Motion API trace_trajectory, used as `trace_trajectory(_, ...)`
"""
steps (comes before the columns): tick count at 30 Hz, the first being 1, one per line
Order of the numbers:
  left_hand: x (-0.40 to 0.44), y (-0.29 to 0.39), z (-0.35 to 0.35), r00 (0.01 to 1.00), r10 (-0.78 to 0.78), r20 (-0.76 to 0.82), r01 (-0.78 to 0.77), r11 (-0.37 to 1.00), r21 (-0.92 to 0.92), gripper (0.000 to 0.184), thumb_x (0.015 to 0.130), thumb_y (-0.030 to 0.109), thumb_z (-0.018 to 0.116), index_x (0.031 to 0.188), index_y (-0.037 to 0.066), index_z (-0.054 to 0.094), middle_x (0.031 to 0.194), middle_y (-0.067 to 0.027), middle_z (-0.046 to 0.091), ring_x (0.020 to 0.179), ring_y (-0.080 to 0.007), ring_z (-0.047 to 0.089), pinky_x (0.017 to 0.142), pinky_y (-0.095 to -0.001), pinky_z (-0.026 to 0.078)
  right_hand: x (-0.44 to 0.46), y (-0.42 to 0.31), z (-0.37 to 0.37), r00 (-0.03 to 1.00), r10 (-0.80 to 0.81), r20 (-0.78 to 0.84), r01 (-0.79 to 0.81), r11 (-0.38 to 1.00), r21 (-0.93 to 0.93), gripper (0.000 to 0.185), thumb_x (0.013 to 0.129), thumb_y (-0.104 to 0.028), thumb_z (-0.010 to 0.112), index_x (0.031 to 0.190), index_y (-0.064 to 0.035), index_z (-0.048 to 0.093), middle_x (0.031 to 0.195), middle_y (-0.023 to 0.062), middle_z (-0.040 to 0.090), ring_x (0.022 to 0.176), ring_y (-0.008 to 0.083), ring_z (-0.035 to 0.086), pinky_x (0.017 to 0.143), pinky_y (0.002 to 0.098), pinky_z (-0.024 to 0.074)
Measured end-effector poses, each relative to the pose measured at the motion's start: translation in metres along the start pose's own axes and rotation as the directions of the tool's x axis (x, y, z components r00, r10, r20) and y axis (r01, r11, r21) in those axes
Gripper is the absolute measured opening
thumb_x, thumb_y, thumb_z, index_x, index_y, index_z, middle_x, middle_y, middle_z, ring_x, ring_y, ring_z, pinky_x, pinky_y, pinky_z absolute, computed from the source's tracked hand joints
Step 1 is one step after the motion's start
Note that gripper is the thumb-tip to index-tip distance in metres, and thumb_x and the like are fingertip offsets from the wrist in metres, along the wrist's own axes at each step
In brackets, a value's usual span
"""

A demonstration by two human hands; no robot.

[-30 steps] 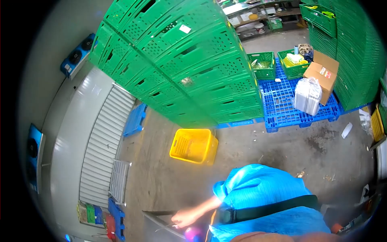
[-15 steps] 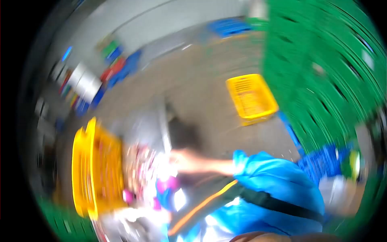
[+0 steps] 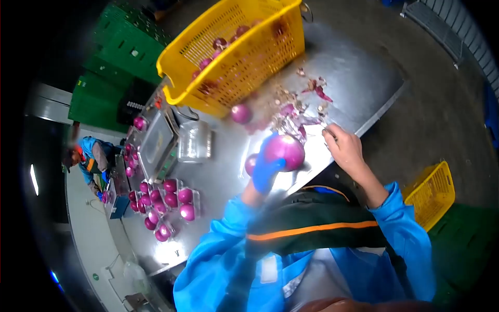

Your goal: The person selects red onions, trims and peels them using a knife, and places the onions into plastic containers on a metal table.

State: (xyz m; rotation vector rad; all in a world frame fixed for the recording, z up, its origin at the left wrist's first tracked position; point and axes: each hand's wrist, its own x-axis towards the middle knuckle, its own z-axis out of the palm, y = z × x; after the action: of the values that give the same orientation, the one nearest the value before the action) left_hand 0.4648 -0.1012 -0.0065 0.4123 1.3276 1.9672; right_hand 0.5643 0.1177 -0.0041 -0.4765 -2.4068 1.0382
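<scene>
In the head view, my left hand point(image 3: 266, 165) wears a blue glove and is closed around a large red onion point(image 3: 291, 152) above the metal table. My bare right hand point(image 3: 343, 147) is just right of that onion, apart from it, with its fingers curled; what they hold, if anything, is hidden. Another onion point(image 3: 251, 164) shows behind the glove, and a further loose onion point(image 3: 240, 113) lies near the yellow basket. Onion skins point(image 3: 291, 115) are scattered on the table beyond both hands.
A yellow basket point(image 3: 244, 57) of onions stands on the metal table point(image 3: 358, 78). At left are a scale point(image 3: 157, 140), stacked clear trays point(image 3: 195, 141) and packed onions point(image 3: 170, 199). A co-worker point(image 3: 91, 158) stands far left. Another yellow basket point(image 3: 431, 195) is right, below table height.
The view has swung from the floor and stacked green crates toward the tabletop, and it is sharper. The held onion and both hands now show clearly; earlier they were smeared.
</scene>
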Motion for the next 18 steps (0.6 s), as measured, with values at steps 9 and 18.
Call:
trace_trajectory(9, 0.033, 0.014, 0.029, 0.991, 0.082, -0.107, -0.068, 0.988, 0.135, 0.092, 0.074, 0.041, 0.079, 0.143, 0.004, 0.032, 0.135, -0.0148, 0.05, 0.121, -0.0288, 0.055, 0.1, -0.0423, 0.049, 0.05, -0.005, -0.015, 0.857, -0.477, 0.196, 0.502, 0.858, -0.107, 0.02, 0.071, -0.013, 0.072, 0.086, -0.0104, 0.06, 0.073, 0.0061, 0.057, 0.064, 0.0245, 0.062, 0.054, 0.036, 0.0482)
trace_trajectory(18, 0.038, 0.018, 0.045, 0.996, -0.088, -0.006, 0.086, 0.981, -0.173, 0.092, 0.069, 0.047, 0.08, 0.141, 0.006, 0.04, 0.134, -0.0182, 0.052, 0.125, -0.0326, 0.052, 0.104, -0.0451, 0.045, 0.081, 0.022, 0.005, 0.786, -0.562, 0.258, 0.575, 0.818, 0.032, 0.017, 0.073, -0.008, 0.069, 0.088, -0.0093, 0.061, 0.074, 0.0069, 0.058, 0.064, 0.0241, 0.062, 0.055, 0.0359, 0.0503)
